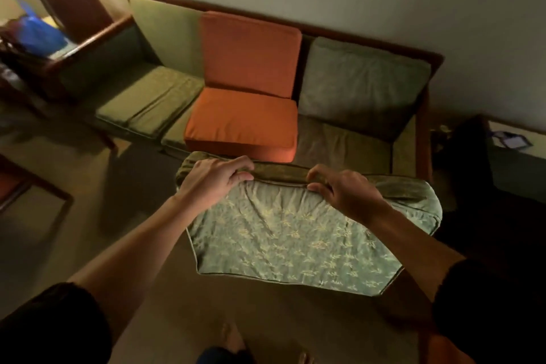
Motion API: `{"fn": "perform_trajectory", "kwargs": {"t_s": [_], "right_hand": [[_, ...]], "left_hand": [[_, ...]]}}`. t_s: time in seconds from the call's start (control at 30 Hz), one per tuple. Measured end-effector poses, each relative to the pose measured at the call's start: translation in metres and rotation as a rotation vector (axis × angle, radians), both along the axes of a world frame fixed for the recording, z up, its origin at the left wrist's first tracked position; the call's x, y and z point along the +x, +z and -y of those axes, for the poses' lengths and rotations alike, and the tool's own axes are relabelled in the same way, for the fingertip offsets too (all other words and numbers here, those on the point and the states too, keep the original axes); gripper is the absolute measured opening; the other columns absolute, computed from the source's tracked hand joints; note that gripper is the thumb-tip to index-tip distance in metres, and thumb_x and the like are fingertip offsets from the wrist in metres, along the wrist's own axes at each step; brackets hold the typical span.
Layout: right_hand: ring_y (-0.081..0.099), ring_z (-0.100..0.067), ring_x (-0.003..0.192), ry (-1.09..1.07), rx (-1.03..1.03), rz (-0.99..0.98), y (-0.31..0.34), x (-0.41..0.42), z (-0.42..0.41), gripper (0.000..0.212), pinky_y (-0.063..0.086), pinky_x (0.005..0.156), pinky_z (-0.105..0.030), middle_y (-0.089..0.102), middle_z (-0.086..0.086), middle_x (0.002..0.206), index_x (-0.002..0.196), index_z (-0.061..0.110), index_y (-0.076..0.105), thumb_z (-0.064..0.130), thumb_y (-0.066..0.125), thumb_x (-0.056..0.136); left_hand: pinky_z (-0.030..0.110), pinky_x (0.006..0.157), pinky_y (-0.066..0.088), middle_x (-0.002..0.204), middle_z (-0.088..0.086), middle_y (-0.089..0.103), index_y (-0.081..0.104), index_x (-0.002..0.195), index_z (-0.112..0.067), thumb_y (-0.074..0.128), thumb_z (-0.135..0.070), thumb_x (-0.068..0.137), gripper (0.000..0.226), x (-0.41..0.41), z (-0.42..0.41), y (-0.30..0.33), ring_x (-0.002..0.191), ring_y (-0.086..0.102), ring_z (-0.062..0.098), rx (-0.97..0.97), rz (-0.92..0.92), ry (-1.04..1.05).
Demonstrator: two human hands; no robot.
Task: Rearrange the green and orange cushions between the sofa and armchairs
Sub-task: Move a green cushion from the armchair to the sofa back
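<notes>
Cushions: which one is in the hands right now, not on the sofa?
The green leaf-patterned cushion, held in front of the sofa by its far edge, left hand and right hand. The orange cushions and other green ones rest on the sofa.

open sofa seat [339, 142] at 1 o'clock past the held green cushion [295, 239], orange seat cushion [240, 124] blocking at 12, green back cushion [360, 80] behind the open seat, bare floor [141, 186] at 9, dark side cabinet [514, 165] crowding 3 o'clock
</notes>
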State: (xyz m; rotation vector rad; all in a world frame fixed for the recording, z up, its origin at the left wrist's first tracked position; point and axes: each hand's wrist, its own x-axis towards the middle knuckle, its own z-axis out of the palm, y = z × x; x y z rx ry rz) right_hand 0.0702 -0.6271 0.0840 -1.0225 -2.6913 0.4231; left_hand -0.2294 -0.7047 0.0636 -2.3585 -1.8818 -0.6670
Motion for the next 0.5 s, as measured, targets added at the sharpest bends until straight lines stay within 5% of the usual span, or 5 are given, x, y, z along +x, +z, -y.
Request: {"fn": "perform_trajectory", "kwargs": {"t_s": [0.17,0.3,0.5], "right_hand": [[0.065,-0.018,0.052,0.15,0.079,-0.029,0.014,-0.117,-0.043,0.023,0.04,0.046,-0.026,0.066,0.001,0.062,0.107,0.023,0.062,0.041,0.061,0.093],[0.054,-0.007,0.042,0.193,0.069,-0.027,0.024,-0.221,-0.077,0.02,0.045,0.04,-0.03,0.054,0.009,0.053,0.103,0.023,0.063,0.04,0.059,0.094],[0.039,-0.004,0.038,0.191,0.08,-0.058,0.036,-0.356,-0.124,0.018,0.043,0.038,-0.031,0.039,0.014,0.048,0.094,0.022,0.059,0.04,0.059,0.094]], "left_hand": [[0.014,0.045,0.028,0.065,-0.013,0.07,0.065,0.106,-0.023,0.043,-0.052,0.09,0.039,-0.109,-0.008,0.01,0.041,0.047,-0.001,0.029,-0.006,0.031],[0.006,0.042,0.013,0.051,-0.009,0.06,0.059,0.109,-0.025,0.027,-0.065,0.092,0.054,-0.206,-0.03,0.013,0.037,0.025,-0.006,0.016,-0.011,0.087],[0.019,0.042,0.031,0.048,-0.007,0.054,0.061,0.105,-0.024,0.038,-0.06,0.089,0.046,-0.34,-0.074,0.031,0.036,0.049,0.007,-0.023,-0.036,0.16]]}}
